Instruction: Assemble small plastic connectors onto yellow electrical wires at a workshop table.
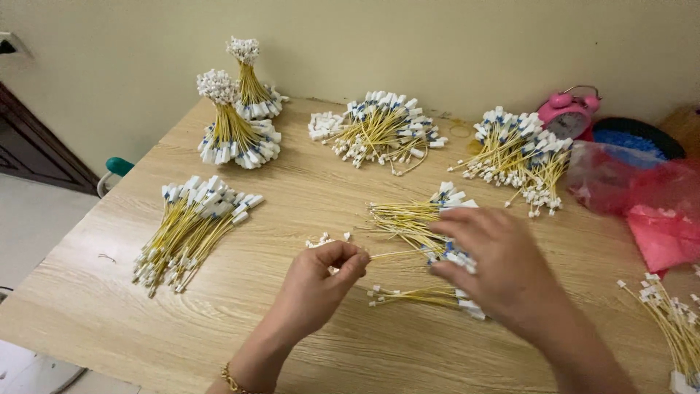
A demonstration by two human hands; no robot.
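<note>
Over on the wooden table (pixel 109 292) a good deal looks sorted already: two tied bundles (pixel 235 124) of yellow wires stand upright at the far left corner, a flat sheaf (pixel 191 230) lies at the near left, and two more heaps, the middle heap (pixel 383 128) and the right heap (pixel 521 157), sit along the back by a pink alarm clock (pixel 569 111) and a red plastic bag (pixel 649 201). The left hand (pixel 321 281) has thumb and forefinger pinched together on the end of a single yellow wire (pixel 397 254), drawn out from the loose pile (pixel 415 219) in front of her. The right hand (pixel 496 263) lies spread, fingers apart, over that pile's white connectors. By my guess the loose pile, the few strands (pixel 419 295) nearer her and another lot (pixel 674 321) at the right edge remain to be gathered
</note>
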